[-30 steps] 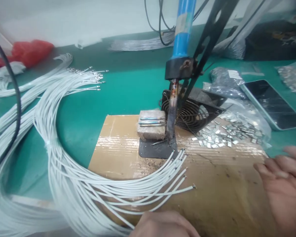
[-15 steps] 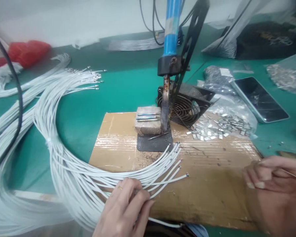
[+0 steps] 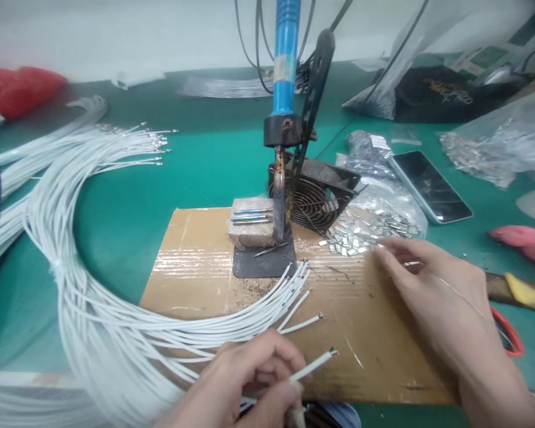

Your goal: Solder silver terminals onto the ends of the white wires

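My left hand [image 3: 249,386] pinches one thin white insulated wire [image 3: 314,364]. My right hand [image 3: 432,291], loosely open, fingertips reach the small shiny metal tabs [image 3: 365,229].

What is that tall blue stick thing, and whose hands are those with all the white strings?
The picture comes from a camera worn on a person's head, looking down at their own hands. The blue stick is a soldering iron clamped upright in a black stand, tip pointing down over a cardboard sheet on a green table. Behind it sits a small black fan. The white strings are a bundle of thin wires. The left hand pinches one wire with its bare end sticking out. The right hand reaches to a pile of tiny metal pieces. A phone lies to the right.
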The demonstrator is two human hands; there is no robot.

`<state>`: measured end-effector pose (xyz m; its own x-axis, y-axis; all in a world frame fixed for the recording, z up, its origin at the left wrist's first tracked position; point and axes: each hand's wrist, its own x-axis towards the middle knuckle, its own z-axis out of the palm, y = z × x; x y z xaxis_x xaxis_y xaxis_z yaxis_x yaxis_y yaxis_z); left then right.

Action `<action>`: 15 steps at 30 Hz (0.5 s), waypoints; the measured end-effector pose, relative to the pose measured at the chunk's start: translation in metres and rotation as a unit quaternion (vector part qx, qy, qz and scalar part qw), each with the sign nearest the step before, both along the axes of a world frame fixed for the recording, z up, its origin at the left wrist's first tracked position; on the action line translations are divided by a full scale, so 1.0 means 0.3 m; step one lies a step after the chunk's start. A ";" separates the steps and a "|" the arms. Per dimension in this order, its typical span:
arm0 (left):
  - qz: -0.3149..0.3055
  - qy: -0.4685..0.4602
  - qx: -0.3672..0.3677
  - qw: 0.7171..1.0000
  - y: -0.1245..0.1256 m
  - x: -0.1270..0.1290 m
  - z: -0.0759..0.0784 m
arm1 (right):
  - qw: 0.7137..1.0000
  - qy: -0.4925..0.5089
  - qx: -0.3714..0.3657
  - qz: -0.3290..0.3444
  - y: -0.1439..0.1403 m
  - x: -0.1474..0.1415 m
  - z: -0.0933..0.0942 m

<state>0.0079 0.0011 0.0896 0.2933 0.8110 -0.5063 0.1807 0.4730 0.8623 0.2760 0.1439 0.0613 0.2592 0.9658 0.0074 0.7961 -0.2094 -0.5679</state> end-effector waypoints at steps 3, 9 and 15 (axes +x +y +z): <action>0.080 -0.113 -0.072 0.988 0.053 0.054 -0.007 | 0.996 -0.069 -0.051 0.010 0.041 -0.020 0.015; 0.228 -0.226 -0.069 0.945 0.082 0.074 -0.060 | 0.997 -0.043 -0.056 0.001 0.001 -0.010 0.031; 0.287 -0.168 0.028 0.943 0.083 0.068 -0.095 | 0.983 0.186 -0.004 0.002 -0.134 -0.029 -0.015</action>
<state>0.0283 0.0260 0.0611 -0.0667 0.9076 -0.4146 -0.3790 0.3613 0.8520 0.2671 0.1036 0.0568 0.2387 0.9664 -0.0951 0.5342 -0.2124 -0.8182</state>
